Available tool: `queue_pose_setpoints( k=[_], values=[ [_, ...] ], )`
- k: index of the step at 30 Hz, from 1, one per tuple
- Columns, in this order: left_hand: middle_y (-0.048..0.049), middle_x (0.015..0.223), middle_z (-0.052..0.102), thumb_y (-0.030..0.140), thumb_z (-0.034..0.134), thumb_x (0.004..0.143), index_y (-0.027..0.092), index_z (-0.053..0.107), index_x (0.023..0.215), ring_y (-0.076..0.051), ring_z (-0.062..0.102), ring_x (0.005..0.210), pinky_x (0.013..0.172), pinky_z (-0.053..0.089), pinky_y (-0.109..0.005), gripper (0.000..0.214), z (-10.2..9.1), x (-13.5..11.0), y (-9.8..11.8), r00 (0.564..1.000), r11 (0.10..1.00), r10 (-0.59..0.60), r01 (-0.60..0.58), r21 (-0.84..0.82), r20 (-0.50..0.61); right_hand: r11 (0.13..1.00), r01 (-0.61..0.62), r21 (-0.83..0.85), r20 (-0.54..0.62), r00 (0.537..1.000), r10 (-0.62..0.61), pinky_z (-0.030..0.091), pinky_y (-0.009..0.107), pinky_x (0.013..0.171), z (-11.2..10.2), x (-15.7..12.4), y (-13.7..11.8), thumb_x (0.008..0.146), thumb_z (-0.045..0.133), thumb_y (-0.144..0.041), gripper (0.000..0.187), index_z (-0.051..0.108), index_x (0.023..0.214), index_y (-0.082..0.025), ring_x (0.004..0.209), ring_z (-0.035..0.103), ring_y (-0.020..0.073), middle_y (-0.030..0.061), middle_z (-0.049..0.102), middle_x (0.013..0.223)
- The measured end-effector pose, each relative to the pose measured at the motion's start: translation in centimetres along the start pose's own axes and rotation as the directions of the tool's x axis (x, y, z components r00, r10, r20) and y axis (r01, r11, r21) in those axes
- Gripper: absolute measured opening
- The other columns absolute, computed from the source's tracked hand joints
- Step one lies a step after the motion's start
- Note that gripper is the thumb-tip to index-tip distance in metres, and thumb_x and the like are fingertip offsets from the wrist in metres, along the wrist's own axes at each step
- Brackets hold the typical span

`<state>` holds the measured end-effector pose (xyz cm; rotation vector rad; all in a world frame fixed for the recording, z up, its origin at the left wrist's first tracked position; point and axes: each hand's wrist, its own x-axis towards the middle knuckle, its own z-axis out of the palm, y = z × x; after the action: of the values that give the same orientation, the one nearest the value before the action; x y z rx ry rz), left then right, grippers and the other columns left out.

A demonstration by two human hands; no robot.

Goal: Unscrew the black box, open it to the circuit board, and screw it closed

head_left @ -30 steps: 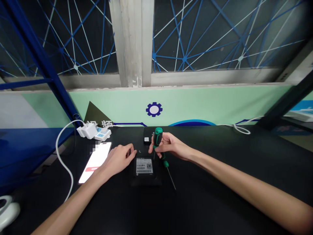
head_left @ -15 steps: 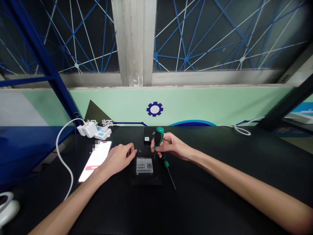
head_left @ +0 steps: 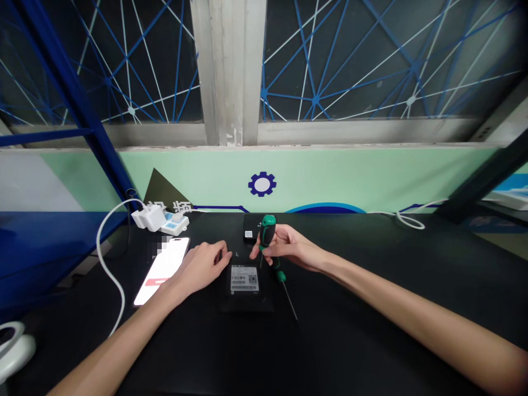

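Observation:
A flat black device (head_left: 244, 279) with a white printed label and a QR code lies in front of me. My right hand (head_left: 289, 247) grips a green-and-black screwdriver (head_left: 268, 230), handle up, shaft pointing down at the device's upper right corner. At the upper left corner rests my left hand (head_left: 207, 260), its fingers curled and thumb close to the index finger; whatever lies between them is hidden. A second green-handled screwdriver (head_left: 289, 298) lies right of the device, partly under my right hand. A tiny light mark or part (head_left: 236, 254) shows near my left fingertips.
Behind the screwdriver stands a small black box (head_left: 250, 223) with a white sticker. A lit phone (head_left: 163, 269) lies beneath my left forearm. A white power strip (head_left: 175, 224) with a plugged charger and a white cable (head_left: 108, 264) is at left. Another white cable (head_left: 408, 221) lies at back right.
The view has shifted very slightly. A finger of my right hand has stretched out a little to the left beside the screwdriver; my left hand stays in place.

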<state>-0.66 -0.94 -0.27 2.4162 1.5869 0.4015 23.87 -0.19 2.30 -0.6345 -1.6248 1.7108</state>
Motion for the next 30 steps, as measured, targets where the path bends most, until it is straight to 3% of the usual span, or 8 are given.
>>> queue_pose_setpoints(
  k=[9,15,21,30],
  values=[
    [0.0021,0.063,0.059,0.038,0.043,0.099,0.024,0.054,0.079,-0.017,0.055,0.058,0.054,0.024,-0.028,0.027,-0.10,0.07,0.16,0.999,1.000,-0.019,0.019,0.001,0.026,1.000,0.005,-0.020,-0.019,1.000,-0.005,0.050,0.024,0.062,-0.72,0.06,0.52,0.075,0.081,-0.024,0.019,0.072,0.089,-0.013,0.062,0.060,0.0102,0.0035,0.072,0.083],
    [0.0022,0.064,0.060,0.038,0.043,0.099,0.024,0.055,0.081,-0.017,0.056,0.059,0.054,0.025,-0.027,0.026,-0.29,-0.02,0.30,0.999,1.000,-0.024,0.024,0.006,0.041,0.998,0.048,-0.038,0.000,0.999,-0.048,0.050,0.024,0.063,-0.63,0.04,0.56,0.078,0.079,-0.023,0.024,0.069,0.098,-0.014,0.064,0.061,0.0107,0.0052,0.075,0.087],
    [0.0019,0.066,0.061,0.039,0.043,0.099,0.024,0.056,0.082,-0.017,0.057,0.060,0.054,0.025,-0.027,0.027,-0.32,-0.05,0.23,0.999,1.000,-0.016,0.015,0.011,0.043,0.998,0.041,-0.047,0.000,0.999,-0.041,0.050,0.024,0.060,-0.49,-0.01,0.36,0.078,0.079,-0.022,0.021,0.066,0.091,-0.013,0.061,0.060,0.0097,0.0087,0.077,0.094],
    [0.0030,0.064,0.059,0.040,0.043,0.100,0.024,0.053,0.080,-0.016,0.054,0.057,0.053,0.025,-0.027,0.028,-0.01,-0.11,-0.14,1.000,1.000,0.001,-0.001,0.008,0.018,0.999,0.017,-0.047,-0.011,1.000,-0.018,0.049,0.024,0.059,-0.73,-0.08,0.25,0.076,0.078,-0.019,0.022,0.069,0.095,-0.014,0.058,0.062,0.0099,0.0020,0.071,0.082]
  ],
)
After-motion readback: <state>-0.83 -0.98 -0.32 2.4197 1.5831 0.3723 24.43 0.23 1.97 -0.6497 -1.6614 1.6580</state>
